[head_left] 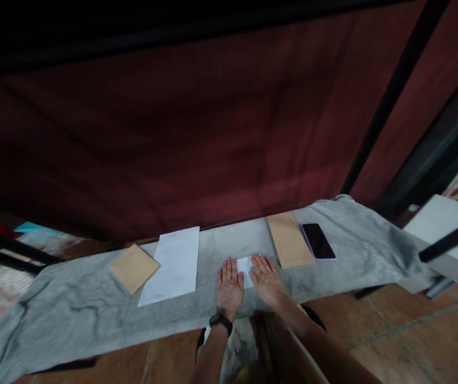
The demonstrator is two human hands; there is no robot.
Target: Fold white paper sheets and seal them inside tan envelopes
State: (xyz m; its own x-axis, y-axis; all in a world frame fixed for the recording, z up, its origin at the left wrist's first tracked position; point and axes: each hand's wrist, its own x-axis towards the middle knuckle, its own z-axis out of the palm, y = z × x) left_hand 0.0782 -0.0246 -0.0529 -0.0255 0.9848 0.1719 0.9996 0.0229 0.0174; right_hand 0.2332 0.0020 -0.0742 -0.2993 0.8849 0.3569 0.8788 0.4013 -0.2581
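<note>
Both of my hands lie flat, palms down, on a small white piece of paper (245, 271) on the grey cloth. My left hand (229, 287), with a black watch (221, 321) at the wrist, covers the paper's left part with its fingers straight. My right hand (266, 278) covers its right part, fingers stretched forward. Between the hands a strip of the paper shows; the rest is hidden under them. To the left lies a larger white sheet (175, 264), and to the right a brown paper envelope (290, 240).
A grey cloth (93, 298) covers the narrow bench. A square brown paper piece (134, 268) overlaps the white sheet's left edge. Right of the envelope lies a phone (319, 242). A dark red curtain (213, 133) hangs behind, with a black post (388, 112) at the right.
</note>
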